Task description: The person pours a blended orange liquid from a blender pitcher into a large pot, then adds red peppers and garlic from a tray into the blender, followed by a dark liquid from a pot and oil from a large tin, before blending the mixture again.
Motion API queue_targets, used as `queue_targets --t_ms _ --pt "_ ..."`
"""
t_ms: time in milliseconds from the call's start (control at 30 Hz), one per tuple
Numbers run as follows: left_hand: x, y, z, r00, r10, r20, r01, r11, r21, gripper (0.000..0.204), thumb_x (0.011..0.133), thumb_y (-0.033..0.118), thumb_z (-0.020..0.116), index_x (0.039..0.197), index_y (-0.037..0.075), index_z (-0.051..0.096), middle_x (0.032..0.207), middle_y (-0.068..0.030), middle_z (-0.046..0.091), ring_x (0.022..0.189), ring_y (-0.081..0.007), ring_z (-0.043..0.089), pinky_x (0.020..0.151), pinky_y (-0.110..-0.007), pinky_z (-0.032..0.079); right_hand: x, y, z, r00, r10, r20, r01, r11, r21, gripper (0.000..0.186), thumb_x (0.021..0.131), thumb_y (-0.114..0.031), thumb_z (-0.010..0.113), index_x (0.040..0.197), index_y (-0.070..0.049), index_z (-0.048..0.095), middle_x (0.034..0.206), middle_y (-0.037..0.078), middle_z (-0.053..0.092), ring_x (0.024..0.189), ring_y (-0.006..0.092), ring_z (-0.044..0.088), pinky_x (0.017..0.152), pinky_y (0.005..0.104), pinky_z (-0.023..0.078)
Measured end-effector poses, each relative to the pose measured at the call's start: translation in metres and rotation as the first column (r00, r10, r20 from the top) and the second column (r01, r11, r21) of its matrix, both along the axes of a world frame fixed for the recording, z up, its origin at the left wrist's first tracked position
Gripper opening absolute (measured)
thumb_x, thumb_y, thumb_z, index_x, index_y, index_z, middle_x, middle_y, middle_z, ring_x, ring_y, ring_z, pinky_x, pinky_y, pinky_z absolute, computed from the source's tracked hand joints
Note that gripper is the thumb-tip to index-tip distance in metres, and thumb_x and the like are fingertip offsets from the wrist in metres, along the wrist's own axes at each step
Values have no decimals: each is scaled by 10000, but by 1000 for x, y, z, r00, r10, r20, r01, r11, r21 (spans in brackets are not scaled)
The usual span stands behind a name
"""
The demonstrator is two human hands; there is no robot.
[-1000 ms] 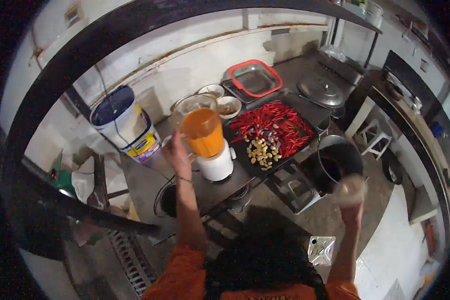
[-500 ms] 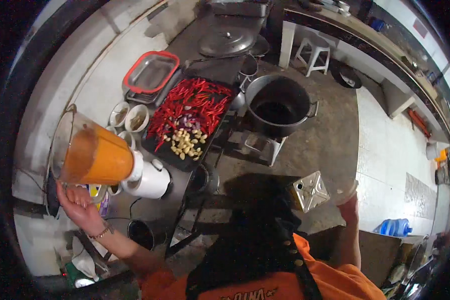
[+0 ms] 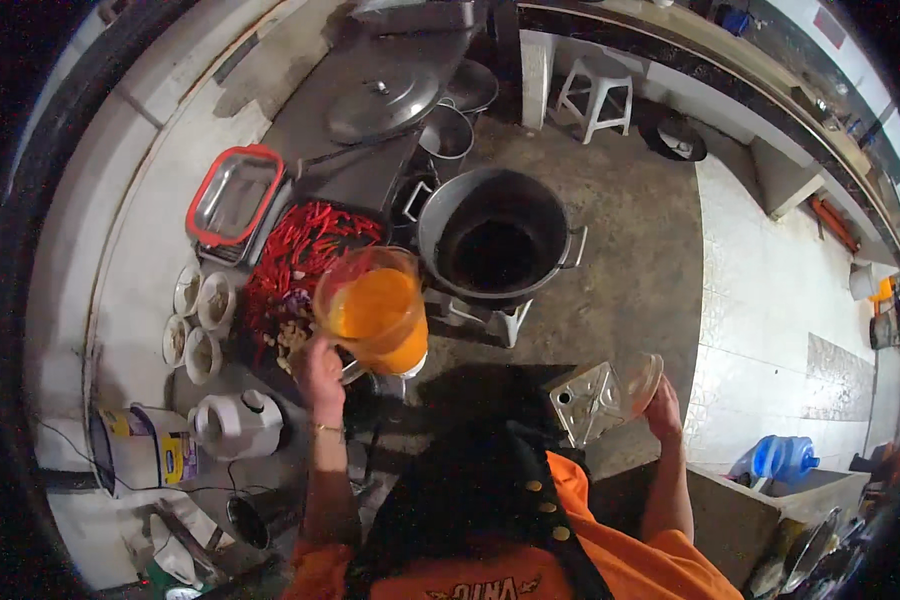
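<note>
My left hand (image 3: 322,380) is closed on a clear blender jar (image 3: 382,345) of orange purée, tilted and lifted over the front edge of the table. Its open mouth faces up, just left of a big dark cooking pot (image 3: 535,215) on a low stand with white legs. A dark layer lies in the pot's bottom. My right hand (image 3: 662,412) holds a clear round lid (image 3: 646,380) beside a square tin can (image 3: 592,398). Behind the jar, red chillies (image 3: 315,235) lie on a dark tray, with pale peeled cloves (image 3: 292,345) and purple shallot pieces, partly hidden.
The white blender base (image 3: 238,424) stands on the table next to a white bucket (image 3: 140,470). Several small bowls (image 3: 203,355) and a red-rimmed tray (image 3: 253,150) line the left wall. A metal lid (image 3: 382,110) lies farther back. A white stool (image 3: 598,95) and blue water bottle (image 3: 785,458) are to the right.
My left hand has carried the blender jar right, off its base and past the chilli tray toward the pot. My right hand with the lid has shifted slightly left, and my view has turned.
</note>
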State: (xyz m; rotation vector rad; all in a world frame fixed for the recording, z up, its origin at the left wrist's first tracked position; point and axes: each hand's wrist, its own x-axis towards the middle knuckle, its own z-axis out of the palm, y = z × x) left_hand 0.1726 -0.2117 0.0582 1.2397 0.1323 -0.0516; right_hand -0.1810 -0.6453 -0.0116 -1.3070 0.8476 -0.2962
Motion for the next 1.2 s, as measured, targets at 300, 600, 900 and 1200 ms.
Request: queue_targets --t_ms 300,600,900,1200 --pt "59 -143 -12 883 -464 69 235 565 791 342 860 278 575 648 9 583 546 41 513 513 -94 448 491 -290 337 -79 -78 -77 990 -95 -108 117 969 216 292 927 -284 417 1046 -39 522 815 53 579 632 134 564 469 294 472" --pt "111 -214 -3 849 -515 -119 264 219 939 505 796 417 604 621 -56 580 500 -163 516 503 -126 528 489 -365 395 -170 -81 -184 946 -144 -290 183 977 112 345 936 -356 361 918 -50 520 655 64 565 481 136 542 435 265 464" --pt "128 -248 11 782 -573 -246 224 -110 968 529 764 472 592 643 -42 615 602 -252 563 632 -376 627 560 -435 450 -208 -47 -226 937 -157 -313 144 988 -64 335 932 -377 373 932 -79 526 665 44 542 511 152 542 437 293 475" --pt "125 -284 5 748 -600 -285 181 -229 956 514 802 446 545 806 -59 639 824 -298 602 861 -418 602 765 -472 484 -196 -31 -180 902 -258 -345 380 855 353 308 915 -354 423 872 -69 530 674 44 541 498 152 540 406 289 458"
